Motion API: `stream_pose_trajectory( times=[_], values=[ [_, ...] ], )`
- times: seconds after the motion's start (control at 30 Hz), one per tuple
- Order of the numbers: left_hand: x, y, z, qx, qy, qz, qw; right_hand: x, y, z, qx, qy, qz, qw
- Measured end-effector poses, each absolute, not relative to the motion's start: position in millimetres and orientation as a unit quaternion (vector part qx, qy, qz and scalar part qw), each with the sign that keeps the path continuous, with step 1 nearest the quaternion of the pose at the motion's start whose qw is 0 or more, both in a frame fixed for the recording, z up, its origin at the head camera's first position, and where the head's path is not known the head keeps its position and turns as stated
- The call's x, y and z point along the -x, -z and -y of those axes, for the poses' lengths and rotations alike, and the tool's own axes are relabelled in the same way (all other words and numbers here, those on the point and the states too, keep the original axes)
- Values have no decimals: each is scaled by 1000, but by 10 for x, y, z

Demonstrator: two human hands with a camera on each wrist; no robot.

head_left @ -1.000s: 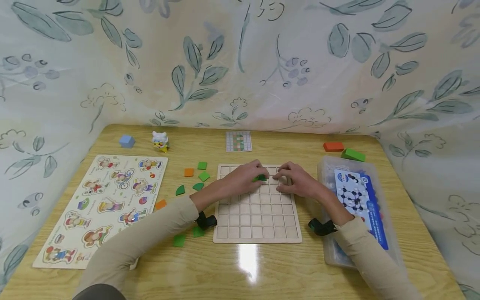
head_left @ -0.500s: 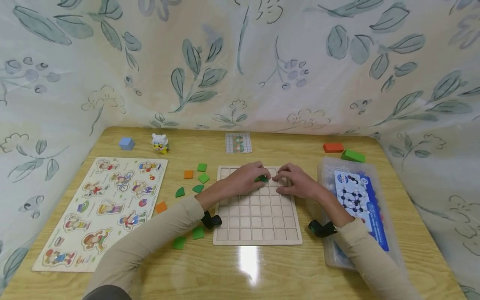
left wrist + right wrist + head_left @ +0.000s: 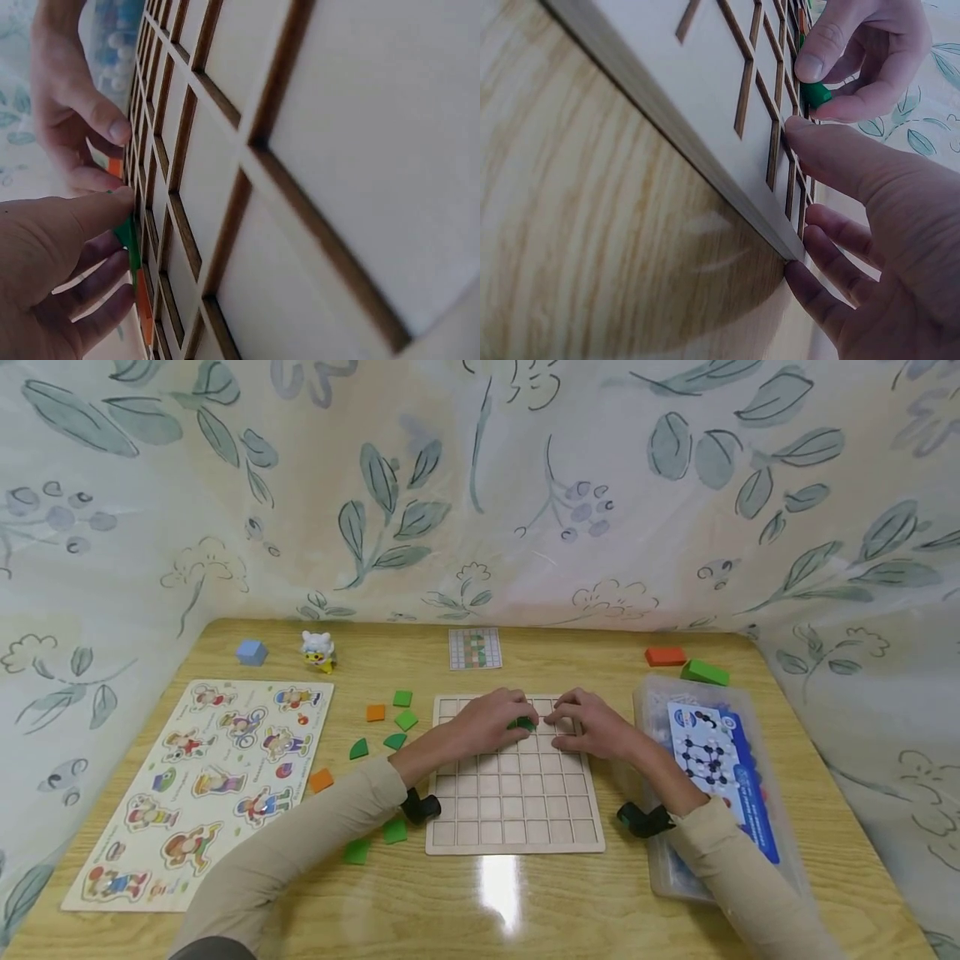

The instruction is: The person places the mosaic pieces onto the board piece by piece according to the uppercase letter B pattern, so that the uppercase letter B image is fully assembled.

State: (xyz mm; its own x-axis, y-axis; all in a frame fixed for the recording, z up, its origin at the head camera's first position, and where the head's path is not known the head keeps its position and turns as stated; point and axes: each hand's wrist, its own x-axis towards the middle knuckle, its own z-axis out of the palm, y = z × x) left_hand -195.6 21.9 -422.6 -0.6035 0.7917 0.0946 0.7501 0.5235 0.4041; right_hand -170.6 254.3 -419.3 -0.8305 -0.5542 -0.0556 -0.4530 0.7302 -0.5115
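The left hand [image 3: 491,718] narrowly pinches a green tile [image 3: 524,724] at the wooden grid board [image 3: 525,808]; released crooked, it might lodge askew. Just right of that grip, the right hand [image 3: 591,723], fingers parted, apparently holding nothing, could jog the board by pressing.
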Motion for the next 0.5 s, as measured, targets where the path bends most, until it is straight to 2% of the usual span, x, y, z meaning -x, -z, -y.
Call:
stream_pose_trajectory(
  times=[0.5],
  values=[
    [1910,4207,-235,-431,-176,-885,27,1718,4218,-2552,285,244,-922,95]
  ],
)
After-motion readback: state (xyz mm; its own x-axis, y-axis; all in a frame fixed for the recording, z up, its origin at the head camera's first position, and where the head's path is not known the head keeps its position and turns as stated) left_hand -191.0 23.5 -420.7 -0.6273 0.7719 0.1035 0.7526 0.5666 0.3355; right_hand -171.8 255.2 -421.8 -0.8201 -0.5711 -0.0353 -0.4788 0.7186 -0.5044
